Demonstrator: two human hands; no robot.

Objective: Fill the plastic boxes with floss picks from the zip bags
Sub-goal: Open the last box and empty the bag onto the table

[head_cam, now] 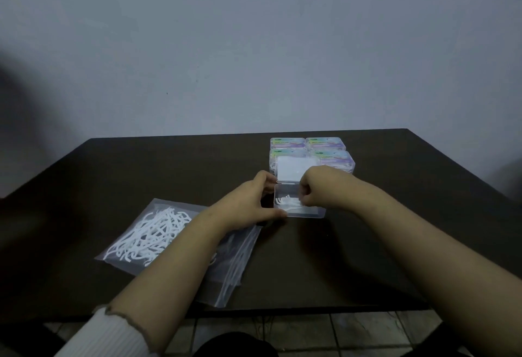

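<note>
Clear box (pixel 299 210) sits open mid-table (pixel 169 164); our left hand (pixel 248 204) grips its side, our right hand (pixel 312 190) curls over picks (pixel 286 203) inside. We'd lay them flat, aligned.

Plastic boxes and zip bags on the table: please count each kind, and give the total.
Closed plastic boxes: 4
Open plastic box: 1
Zip bags: 2, one lying partly under the other
Total: 7
</note>
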